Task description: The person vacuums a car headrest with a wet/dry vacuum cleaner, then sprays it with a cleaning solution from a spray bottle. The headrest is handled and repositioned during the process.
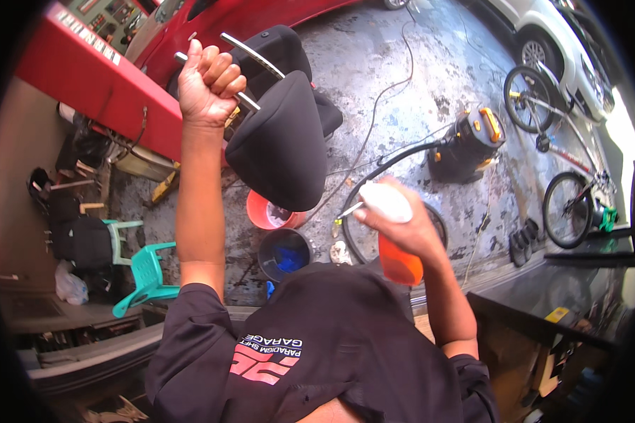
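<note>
My left hand (210,84), raised at the upper left, is closed around one metal post of a black car headrest (282,141). The headrest hangs in the air with its padded end toward me, and its second post stands free beside my fist. Lower down on the right, my right hand (415,233) grips a spray bottle (401,264) with an orange body and a white trigger head. The nozzle points left, toward the headrest, with a gap between them. Whether any liquid is coming out cannot be made out.
Below the headrest stand a red bucket (257,211) and a dark bucket (267,255) with something blue inside. A black-and-yellow vacuum cleaner (466,148) and its hose lie right of them. A green plastic chair (148,275) is at left, a bicycle (568,148) at right.
</note>
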`<move>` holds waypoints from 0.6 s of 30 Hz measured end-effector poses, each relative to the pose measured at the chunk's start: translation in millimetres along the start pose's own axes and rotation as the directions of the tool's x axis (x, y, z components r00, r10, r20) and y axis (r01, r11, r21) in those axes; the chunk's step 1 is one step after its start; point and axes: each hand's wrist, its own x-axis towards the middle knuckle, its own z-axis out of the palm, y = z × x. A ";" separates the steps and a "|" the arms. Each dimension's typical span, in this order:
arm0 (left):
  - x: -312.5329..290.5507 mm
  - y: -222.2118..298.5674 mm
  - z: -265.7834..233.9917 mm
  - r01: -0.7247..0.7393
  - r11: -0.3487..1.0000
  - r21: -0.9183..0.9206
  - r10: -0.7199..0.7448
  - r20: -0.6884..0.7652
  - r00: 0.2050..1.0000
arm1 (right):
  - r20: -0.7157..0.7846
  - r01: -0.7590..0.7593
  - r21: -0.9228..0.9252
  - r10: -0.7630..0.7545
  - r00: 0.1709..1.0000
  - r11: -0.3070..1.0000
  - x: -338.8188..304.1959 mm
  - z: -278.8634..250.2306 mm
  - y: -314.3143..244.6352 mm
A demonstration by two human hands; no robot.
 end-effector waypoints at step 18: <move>-1.3 4.3 59.8 0.145 0.989 -0.039 -0.141 0.072 0.987 | 0.087 -0.030 0.252 0.009 0.996 0.967 35.2 -47.4 -31.3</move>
